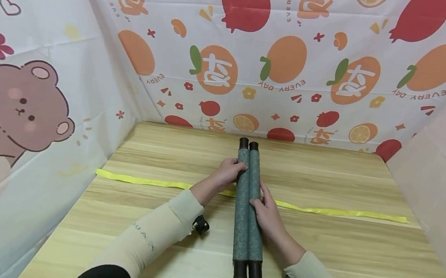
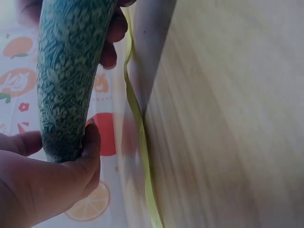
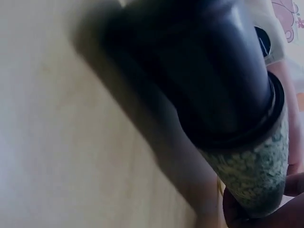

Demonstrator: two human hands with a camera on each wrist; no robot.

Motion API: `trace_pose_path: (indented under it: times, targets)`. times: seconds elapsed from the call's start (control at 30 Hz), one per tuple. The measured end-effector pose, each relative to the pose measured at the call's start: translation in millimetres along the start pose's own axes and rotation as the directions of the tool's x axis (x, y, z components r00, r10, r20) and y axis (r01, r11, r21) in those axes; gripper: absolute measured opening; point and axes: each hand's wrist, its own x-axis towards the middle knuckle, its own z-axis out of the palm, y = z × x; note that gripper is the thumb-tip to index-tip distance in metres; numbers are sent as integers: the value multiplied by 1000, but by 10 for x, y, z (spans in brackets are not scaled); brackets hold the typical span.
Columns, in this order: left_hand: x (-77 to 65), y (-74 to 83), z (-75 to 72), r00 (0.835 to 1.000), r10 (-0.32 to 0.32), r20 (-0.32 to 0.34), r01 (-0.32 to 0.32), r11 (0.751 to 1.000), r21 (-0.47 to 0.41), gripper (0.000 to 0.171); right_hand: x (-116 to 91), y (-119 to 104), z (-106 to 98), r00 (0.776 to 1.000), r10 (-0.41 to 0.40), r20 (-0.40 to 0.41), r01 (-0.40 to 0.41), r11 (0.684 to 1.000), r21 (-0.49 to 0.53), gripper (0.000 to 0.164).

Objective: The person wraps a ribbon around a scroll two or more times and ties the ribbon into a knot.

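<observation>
A long, flat yellow ribbon crosses the pale wood-grain tabletop from the left, the left hand grips a grey-green patterned cylindrical tube with black end caps above it, and a matching tube alongside is gripped by the right hand.

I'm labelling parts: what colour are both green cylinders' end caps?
The end caps are blackish, clearest in the head view.

Two mottled green, black-capped tubes are held side by side.
</observation>
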Motion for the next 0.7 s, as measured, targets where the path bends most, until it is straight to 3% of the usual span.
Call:
trace_pose_path:
  times: [0.2, 0.43, 0.7]
  targets:
    - [26, -37, -29, 1000, 21, 2, -21, 988, 150, 41, 29, -44, -40, 1000, 27, -5, -27, 993, -119, 67]
    - [38, -73, -5, 994, 90, -57, -64, 934, 353, 39, 77, -3, -77, 1000, -10, 2, 10, 969, -247, 68]
    - [19, -85, 35, 992, 120, -38, -90, 888, 451, 46, 83, -4, -97, 998, -59, 20, 62, 947, -316, 71]
